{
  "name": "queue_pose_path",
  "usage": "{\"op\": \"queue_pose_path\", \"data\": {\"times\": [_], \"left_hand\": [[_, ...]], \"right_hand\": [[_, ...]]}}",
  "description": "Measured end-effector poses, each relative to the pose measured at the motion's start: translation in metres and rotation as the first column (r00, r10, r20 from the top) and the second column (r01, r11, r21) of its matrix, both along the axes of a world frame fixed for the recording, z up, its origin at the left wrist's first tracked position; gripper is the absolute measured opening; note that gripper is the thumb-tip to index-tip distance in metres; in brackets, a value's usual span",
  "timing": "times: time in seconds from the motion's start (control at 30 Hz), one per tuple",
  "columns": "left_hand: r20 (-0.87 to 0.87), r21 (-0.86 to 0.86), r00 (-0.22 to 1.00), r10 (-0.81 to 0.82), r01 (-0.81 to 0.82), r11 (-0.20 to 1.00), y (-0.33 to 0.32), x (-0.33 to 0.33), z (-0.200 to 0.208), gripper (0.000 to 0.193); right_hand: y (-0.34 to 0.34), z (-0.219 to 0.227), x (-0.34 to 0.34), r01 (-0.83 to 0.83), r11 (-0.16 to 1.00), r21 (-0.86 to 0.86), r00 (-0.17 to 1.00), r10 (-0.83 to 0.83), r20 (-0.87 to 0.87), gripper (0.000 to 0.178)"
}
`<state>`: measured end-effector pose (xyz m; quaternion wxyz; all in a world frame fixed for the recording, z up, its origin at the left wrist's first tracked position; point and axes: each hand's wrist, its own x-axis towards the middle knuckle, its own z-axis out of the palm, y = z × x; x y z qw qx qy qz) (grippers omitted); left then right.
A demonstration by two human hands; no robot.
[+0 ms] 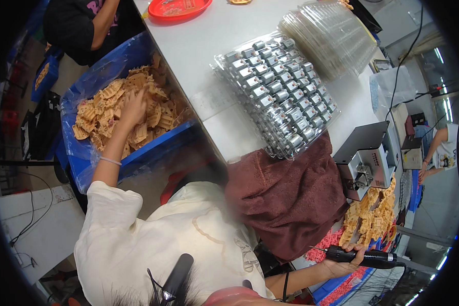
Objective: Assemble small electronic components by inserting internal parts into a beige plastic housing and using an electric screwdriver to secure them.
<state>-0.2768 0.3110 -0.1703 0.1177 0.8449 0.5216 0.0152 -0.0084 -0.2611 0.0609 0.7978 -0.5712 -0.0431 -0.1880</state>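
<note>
At the left, my left hand (133, 108) reaches into a blue bin (164, 136) heaped with tan moulded plastic parts (99, 109). Its fingers look stretched out over the parts, partly blurred, with no part clearly gripped. My right hand (345, 261), at the lower right, is closed around a black electric screwdriver (375, 257), whose thin bit points left. More tan parts (370, 219) lie just beyond that hand, beside pink granules (329, 242).
Stacked clear trays of small metal motors (285, 86) stand on the white table (194, 51), near empty clear trays (331, 35). A brown cloth (285, 199) drapes over the near edge beside a metal-and-black machine (364, 163). A red dish (178, 10) and a co-worker's arm (105, 23) are farther off.
</note>
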Motion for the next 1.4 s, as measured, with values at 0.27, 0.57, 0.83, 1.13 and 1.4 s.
{"op": "queue_pose_path", "data": {"times": [0.27, 0.57, 0.83, 1.13, 1.4], "left_hand": [[-0.231, -0.010, 0.965, -0.126, 0.127, 0.992, -0.031, 0.000, 0.012, 0.079], [-0.252, 0.020, 0.942, 0.224, -0.226, 0.974, -0.011, -0.058, 0.019, 0.076], [-0.219, -0.038, 0.914, 0.341, -0.357, 0.933, -0.001, -0.040, -0.039, 0.087], [-0.297, 0.007, 0.948, 0.115, -0.119, 0.993, -0.003, -0.053, -0.002, 0.079], [-0.368, -0.074, 0.902, 0.224, -0.269, 0.960, -0.010, -0.030, -0.016, 0.075]], "right_hand": [[-0.016, -0.001, -0.005, 0.004, 1.000, 0.027, 1.000, -0.003, -0.013, 0.051], [-0.016, -0.003, -0.005, 0.133, 0.991, 0.018, 0.986, -0.130, -0.104, 0.053], [-0.007, -0.005, -0.002, 0.089, 0.996, -0.005, 0.990, -0.089, -0.108, 0.050], [-0.021, -0.003, -0.005, 0.034, 0.995, -0.096, 0.998, -0.039, -0.050, 0.048], [-0.014, -0.003, -0.001, 0.065, 0.996, -0.067, 0.993, -0.071, -0.094, 0.048]]}}
